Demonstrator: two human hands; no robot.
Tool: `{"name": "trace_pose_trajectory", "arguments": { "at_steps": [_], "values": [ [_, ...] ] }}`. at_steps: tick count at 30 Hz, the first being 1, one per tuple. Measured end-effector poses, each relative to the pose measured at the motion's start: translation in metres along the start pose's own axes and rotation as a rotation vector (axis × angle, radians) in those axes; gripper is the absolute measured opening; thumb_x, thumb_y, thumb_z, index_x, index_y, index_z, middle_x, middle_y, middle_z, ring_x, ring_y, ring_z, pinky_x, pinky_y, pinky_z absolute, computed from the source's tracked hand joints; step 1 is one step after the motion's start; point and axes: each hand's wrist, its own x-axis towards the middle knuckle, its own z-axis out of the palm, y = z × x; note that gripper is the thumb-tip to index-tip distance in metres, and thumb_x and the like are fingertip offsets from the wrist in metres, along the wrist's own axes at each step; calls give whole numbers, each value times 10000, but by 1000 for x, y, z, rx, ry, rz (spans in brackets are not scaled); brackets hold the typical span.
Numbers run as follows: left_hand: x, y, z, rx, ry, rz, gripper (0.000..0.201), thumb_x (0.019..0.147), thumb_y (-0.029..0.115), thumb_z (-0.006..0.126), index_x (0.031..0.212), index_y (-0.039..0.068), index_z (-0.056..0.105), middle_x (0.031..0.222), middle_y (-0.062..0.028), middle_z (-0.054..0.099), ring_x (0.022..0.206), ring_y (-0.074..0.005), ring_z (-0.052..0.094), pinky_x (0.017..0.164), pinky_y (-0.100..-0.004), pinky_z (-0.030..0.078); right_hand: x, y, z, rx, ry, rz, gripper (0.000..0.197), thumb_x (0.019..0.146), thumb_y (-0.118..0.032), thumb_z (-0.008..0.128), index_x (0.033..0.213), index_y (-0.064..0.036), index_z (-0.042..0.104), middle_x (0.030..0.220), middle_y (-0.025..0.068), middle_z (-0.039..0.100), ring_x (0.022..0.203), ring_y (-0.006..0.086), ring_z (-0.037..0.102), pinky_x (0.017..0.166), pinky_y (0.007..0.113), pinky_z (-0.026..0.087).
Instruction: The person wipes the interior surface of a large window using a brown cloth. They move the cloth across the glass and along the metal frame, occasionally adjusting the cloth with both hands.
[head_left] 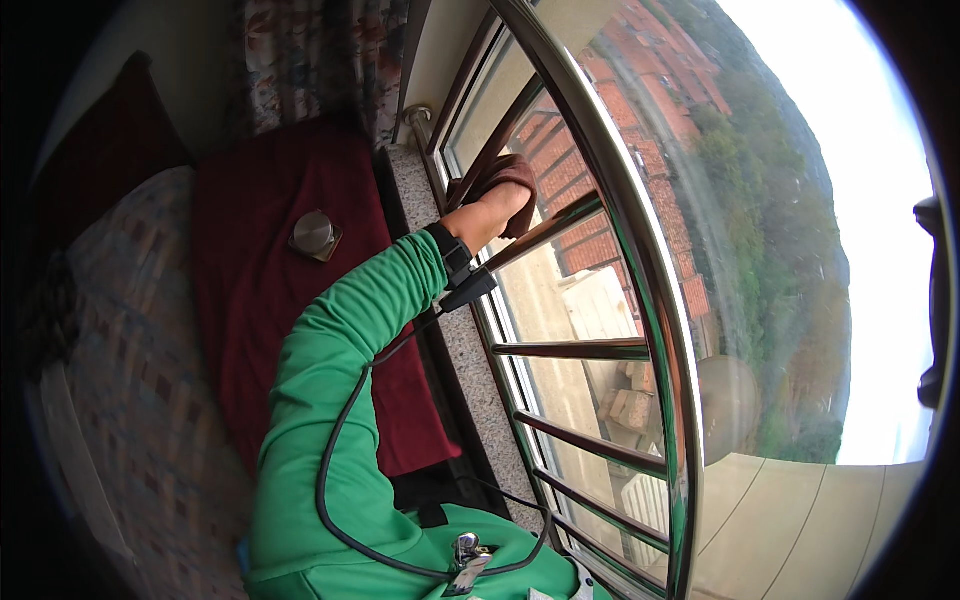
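Observation:
My left hand (pixel 493 214) reaches out to the metal window railing (pixel 657 290), with the arm in a green sleeve. It grips a brown cloth (pixel 508 172), which covers most of the fingers and lies against one of the slim metal bars (pixel 545 232). A black strap (pixel 455 256) with a small dark device and a cable sits round my wrist. My right hand is out of view.
A speckled stone sill (pixel 478 375) runs beneath the railing, beside window glass. On the left, a dark red blanket (pixel 240 230) lies on a bed with a patterned cover (pixel 140 330); a round silver-topped container (pixel 314 233) rests on the blanket. A flowered curtain (pixel 310 60) hangs behind.

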Motion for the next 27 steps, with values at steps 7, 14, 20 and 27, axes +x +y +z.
{"name": "trace_pose_trajectory", "arguments": {
  "at_steps": [7,14,20,27],
  "values": [
    [33,-96,-30,-531,1167,-965,225,898,81,589,1009,-8,764,808,-181,679,765,-272,690,594,-483,561,4,-11,11,-16,-6,-23,406,1093,-328,382,1051,14,596,828,110,636,652,208,580,563,305,479],
    [-52,-24,-52,-200,226,-847,233,866,207,648,904,14,773,810,-141,702,743,-271,693,591,-518,524,4,-18,22,-25,-16,-35,402,1093,-323,387,1044,16,599,824,109,636,648,207,580,558,306,478],
    [-57,-27,-25,-1142,252,-121,380,862,346,711,1071,30,747,1079,-215,740,961,-367,750,834,-471,581,5,-23,29,-22,-23,-51,399,1093,-318,391,1039,17,602,822,107,637,645,206,581,554,307,477],
    [-43,-95,-47,-1045,708,-229,431,655,264,805,1019,47,724,1038,-197,727,1035,-370,707,859,-429,578,6,-27,32,-34,-26,-83,396,1093,-313,395,1033,18,605,818,106,637,641,205,582,549,307,477]
  ]
}}
